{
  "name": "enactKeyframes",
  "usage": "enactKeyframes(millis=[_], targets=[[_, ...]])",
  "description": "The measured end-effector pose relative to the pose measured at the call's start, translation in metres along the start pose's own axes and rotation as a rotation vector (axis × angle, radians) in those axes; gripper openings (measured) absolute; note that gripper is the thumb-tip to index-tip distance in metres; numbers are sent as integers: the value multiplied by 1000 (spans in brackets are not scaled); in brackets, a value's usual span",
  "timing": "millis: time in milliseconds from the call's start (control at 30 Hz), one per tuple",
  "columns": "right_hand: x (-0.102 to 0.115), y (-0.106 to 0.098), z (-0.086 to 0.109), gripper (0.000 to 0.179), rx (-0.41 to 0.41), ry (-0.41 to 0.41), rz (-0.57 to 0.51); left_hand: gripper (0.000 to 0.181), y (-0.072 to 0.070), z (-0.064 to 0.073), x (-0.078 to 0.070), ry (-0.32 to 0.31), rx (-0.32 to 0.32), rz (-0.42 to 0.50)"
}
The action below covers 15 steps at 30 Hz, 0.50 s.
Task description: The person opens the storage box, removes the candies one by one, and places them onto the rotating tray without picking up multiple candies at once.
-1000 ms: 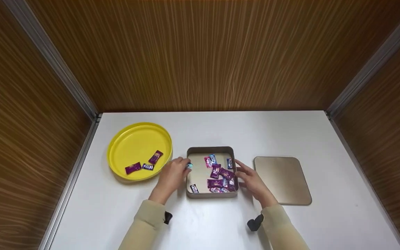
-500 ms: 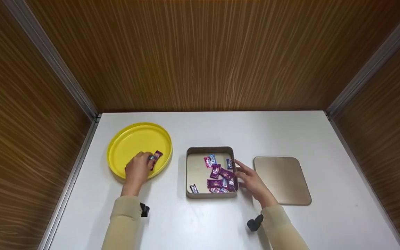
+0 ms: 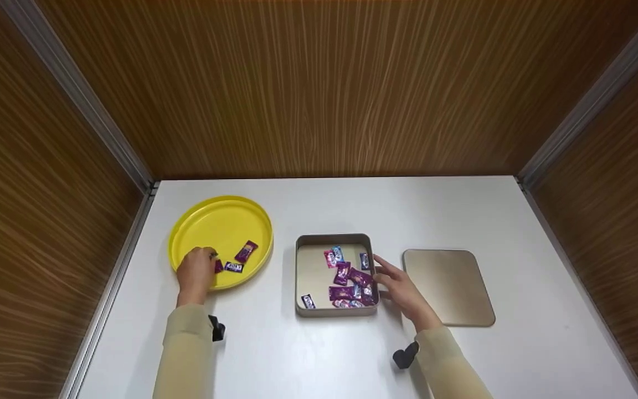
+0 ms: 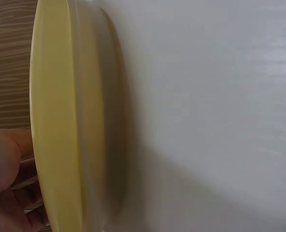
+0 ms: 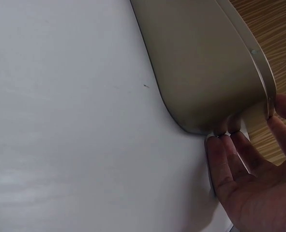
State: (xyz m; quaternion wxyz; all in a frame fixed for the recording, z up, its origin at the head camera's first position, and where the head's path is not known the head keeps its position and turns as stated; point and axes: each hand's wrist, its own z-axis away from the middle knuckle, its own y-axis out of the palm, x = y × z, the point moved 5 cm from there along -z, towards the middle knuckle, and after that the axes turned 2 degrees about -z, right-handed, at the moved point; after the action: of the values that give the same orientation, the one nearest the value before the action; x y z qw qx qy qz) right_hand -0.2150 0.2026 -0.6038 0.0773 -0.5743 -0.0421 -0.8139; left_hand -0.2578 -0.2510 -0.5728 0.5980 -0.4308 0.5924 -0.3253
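In the head view my left hand (image 3: 195, 272) is over the near-left rim of a round yellow tray (image 3: 214, 224), its fingers curled and pinching a small wrapped candy (image 3: 213, 255), mostly hidden. Beside these fingers lie purple candies (image 3: 246, 251) and a small dark blue-and-white candy (image 3: 233, 267). My right hand (image 3: 405, 292) rests with fairly straight fingers against the right wall of a square metal tin (image 3: 337, 312). In the right wrist view its fingertips (image 5: 219, 145) are right at the tin's outer wall (image 5: 201, 63). Several purple, blue and pink candies (image 3: 342, 292) lie in the tin.
A flat metal lid (image 3: 449, 285) lies on the white table (image 3: 319, 360) just right of my right hand. Wood-grain panels (image 3: 324, 88) enclose the back and both sides. The yellow tray stands left of the tin, with a gap of white tabletop between.
My left hand has carried a small candy from the tin's left rim leftward to the yellow tray, then farther left along the tray. The right hand stays at the tin.
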Motion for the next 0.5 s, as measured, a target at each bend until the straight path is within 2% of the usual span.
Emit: enactKeyframes(millis=[167, 300, 500], targets=[[-6, -1, -4, 58, -7, -5, 0, 20, 2, -1, 8, -38, 47, 22], [-13, -3, -8, 57, -31, -9, -5, 22, 5, 0, 10, -30, 76, 5], [-15, -4, -10, 56, -44, -25, -2, 26, 4, 5, 4, 7, 21, -47]])
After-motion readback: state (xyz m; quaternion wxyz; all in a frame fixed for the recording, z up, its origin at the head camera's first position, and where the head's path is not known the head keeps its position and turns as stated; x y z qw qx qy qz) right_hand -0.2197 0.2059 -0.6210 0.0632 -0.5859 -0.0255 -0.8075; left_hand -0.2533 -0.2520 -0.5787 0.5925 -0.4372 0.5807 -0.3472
